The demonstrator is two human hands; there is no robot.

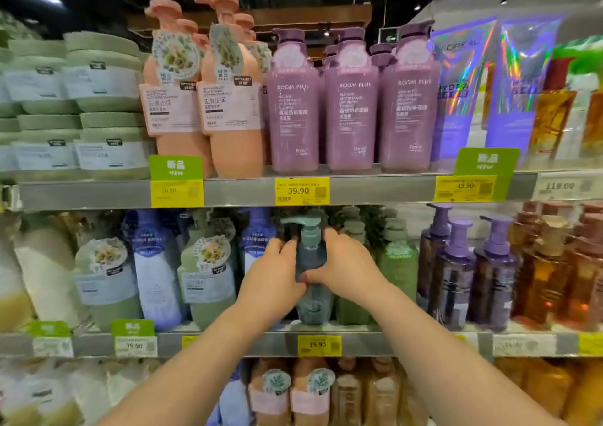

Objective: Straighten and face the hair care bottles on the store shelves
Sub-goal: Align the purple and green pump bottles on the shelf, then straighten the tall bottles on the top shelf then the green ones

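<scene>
On the middle shelf [248,344], close to its front edge and between a lavender bottle [257,243] and a green bottle [396,262], stands a grey-blue pump bottle [310,256] with a teal pump head pointing left, held by the left hand [272,282] and right hand [346,269], fingers [287,246] curled around its upper body.

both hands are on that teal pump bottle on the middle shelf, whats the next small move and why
Probably a small twist. Both the left hand and right hand grip the teal pump bottle, whose nozzle points left and whose front shows no label, while the purple bottles above face forward. Turning it until its front faces out would match them.
</scene>
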